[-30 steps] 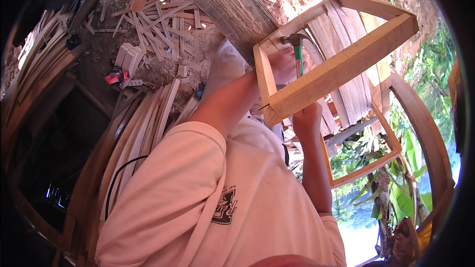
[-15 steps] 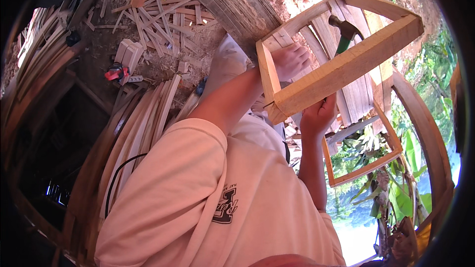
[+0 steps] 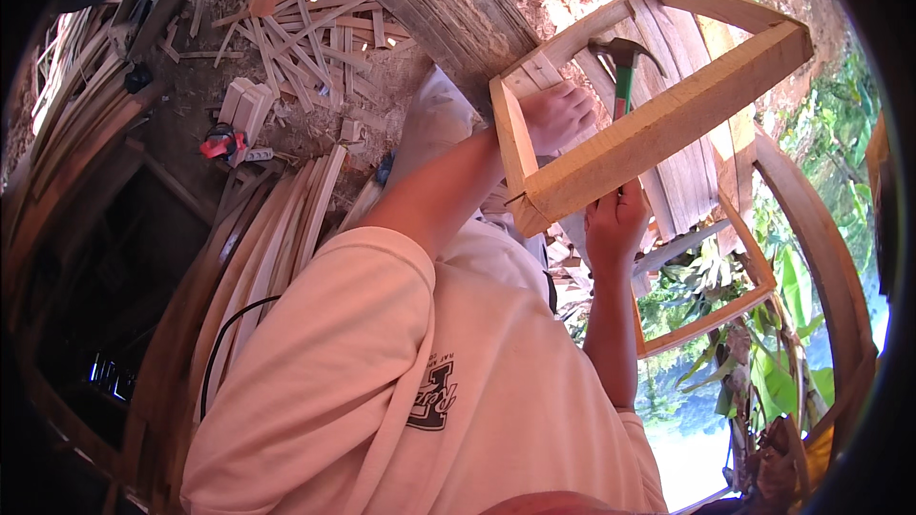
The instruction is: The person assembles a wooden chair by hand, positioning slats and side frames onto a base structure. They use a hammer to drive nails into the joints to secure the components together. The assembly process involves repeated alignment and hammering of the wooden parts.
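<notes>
A four-sided wooden frame (image 3: 668,129) of pale timber is tilted in front of me, its thick long bar nearest. My left hand (image 3: 558,118) is closed inside the frame's opening, beside its short left side; the wrist passes behind that side. What its curled fingers hold, if anything, is hidden. My right hand (image 3: 615,221) is wrapped round the lower part of a hammer (image 3: 623,86), below the long bar. The hammer's green handle passes behind the bar, and its dark metal claw head shows within the opening. A thin dark nail-like bit sticks out at the frame's lower left corner.
A heavy weathered beam (image 3: 439,10) runs behind the frame. Thin offcuts (image 3: 315,33) litter the ground at upper left, near a red-and-black tool (image 3: 223,143). Long wooden strips (image 3: 277,238) lie at left. Another wooden frame (image 3: 706,322) is at lower right, before green plants.
The hammer has swung leftward and its head has turned, with my right hand shifting slightly. My left hand and the wooden frame have barely moved.
</notes>
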`<state>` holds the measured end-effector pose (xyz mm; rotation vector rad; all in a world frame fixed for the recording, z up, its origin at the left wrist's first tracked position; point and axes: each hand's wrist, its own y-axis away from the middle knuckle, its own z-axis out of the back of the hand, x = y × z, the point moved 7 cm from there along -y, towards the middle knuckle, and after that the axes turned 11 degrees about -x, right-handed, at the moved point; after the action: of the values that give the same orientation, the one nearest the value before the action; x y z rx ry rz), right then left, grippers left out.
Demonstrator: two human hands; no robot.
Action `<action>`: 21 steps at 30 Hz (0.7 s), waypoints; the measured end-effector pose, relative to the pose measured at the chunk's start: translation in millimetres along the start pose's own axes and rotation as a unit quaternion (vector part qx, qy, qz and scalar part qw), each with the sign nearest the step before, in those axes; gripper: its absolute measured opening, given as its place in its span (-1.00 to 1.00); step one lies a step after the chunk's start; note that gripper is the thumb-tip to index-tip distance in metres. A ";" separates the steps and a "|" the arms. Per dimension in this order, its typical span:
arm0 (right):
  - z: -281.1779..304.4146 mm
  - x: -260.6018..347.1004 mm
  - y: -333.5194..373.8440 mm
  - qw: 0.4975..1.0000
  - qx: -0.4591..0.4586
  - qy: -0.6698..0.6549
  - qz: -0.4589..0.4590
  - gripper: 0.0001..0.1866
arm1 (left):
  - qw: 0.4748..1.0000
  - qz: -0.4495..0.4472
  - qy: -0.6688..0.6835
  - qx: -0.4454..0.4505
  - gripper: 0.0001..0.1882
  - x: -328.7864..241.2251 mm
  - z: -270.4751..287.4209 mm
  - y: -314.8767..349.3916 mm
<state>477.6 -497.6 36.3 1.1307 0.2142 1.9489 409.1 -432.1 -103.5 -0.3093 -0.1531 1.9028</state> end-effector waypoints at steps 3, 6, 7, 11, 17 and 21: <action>-7.3 17.5 5.9 0.981 -0.071 0.024 0.178 -0.76 | 0.999 0.004 0.020 -0.025 -0.69 -5.4 -7.7 4.1; -14.6 6.2 0.4 0.976 0.059 0.103 0.184 -0.76 | 1.000 -0.019 -0.005 -0.009 -0.67 -8.5 -26.1 10.0; -5.9 10.7 -3.2 0.990 0.021 0.064 0.122 -0.77 | 0.999 -0.034 -0.015 0.011 -0.66 -11.1 -25.3 11.6; -3.7 10.9 -1.2 0.989 -0.034 0.046 0.138 -0.78 | 0.998 -0.010 -0.001 -0.058 -0.69 3.3 15.5 -2.7; -2.3 15.0 -4.3 0.991 -0.002 0.070 0.111 -0.76 | 0.992 0.001 0.001 -0.130 -0.82 6.9 20.4 -5.5; -32.7 -17.1 11.5 0.938 0.027 0.219 0.266 -0.74 | 0.993 -0.059 -0.038 -0.099 -0.89 -14.5 -26.3 6.5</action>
<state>449.4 -509.2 12.6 0.8224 0.2111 2.6873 415.5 -449.0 -128.3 -0.3539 -0.4036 1.7856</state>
